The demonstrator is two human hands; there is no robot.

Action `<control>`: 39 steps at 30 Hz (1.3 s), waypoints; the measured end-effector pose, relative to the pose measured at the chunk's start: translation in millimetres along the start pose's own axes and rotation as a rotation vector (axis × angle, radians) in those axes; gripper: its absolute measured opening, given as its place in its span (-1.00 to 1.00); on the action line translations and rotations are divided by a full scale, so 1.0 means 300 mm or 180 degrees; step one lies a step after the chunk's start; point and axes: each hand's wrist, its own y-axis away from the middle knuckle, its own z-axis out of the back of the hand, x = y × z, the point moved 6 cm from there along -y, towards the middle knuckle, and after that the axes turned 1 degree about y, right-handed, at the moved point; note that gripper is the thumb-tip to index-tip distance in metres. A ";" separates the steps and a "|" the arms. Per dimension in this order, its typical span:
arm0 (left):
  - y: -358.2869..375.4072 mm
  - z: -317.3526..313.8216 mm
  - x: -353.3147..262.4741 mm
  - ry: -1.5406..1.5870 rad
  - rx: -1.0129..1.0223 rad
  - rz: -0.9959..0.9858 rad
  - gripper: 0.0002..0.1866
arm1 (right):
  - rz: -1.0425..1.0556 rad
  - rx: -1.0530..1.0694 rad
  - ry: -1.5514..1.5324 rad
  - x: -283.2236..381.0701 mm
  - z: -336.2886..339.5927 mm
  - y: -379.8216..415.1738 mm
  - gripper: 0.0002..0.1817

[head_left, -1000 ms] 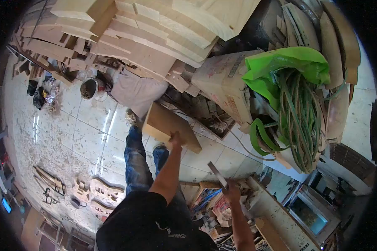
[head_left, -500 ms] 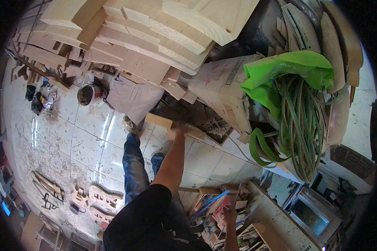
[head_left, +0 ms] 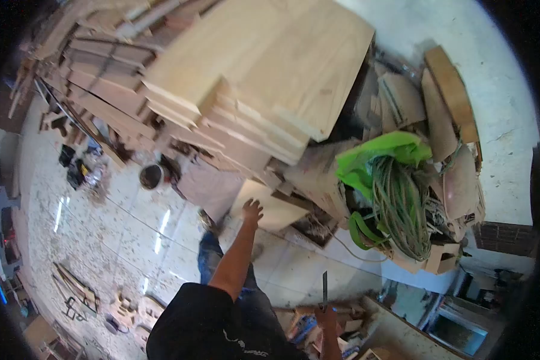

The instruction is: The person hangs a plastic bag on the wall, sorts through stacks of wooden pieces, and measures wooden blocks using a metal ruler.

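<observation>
My left hand [head_left: 252, 211] is stretched out with its fingers spread. It overlaps the face of a pale wooden board [head_left: 276, 210] that stands tilted against the wood pile, beside a grey-brown cloth [head_left: 213, 186]. Low on the right, my right hand [head_left: 327, 318] is closed around a tool with a narrow, straight dark blade [head_left: 325, 287] pointing away from me; its handle is hidden in my fingers. Under that hand is a cluttered box of tools and wood pieces [head_left: 303, 324].
Thick pale planks [head_left: 270, 72] are stacked ahead. A green bag [head_left: 384, 153] and a coiled hose [head_left: 402, 207] lie on cardboard at right. A bucket [head_left: 153, 176] stands on the dusty tiled floor [head_left: 126, 222], with guitar-shaped wooden bodies [head_left: 125, 309] lower left.
My left hand has let go of the board, which now shows its broad face. My right hand has come up from the toolbox with the bladed tool. The view has shifted.
</observation>
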 end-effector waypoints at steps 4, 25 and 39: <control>0.304 0.083 -0.390 0.0055 -0.0804 -0.0848 -0.56 | 0.0685 -0.0191 -0.0669 0.359 0.095 0.014 -0.58; 0.794 -0.251 -1.825 -0.3058 0.0003 -0.3154 -0.29 | 0.0705 -0.1006 -0.2922 1.656 0.968 -0.515 -0.22; 0.920 -0.044 -1.676 -0.2605 0.0061 -0.3646 -0.48 | 0.1043 -0.0199 -0.2305 1.541 0.878 -0.128 -0.11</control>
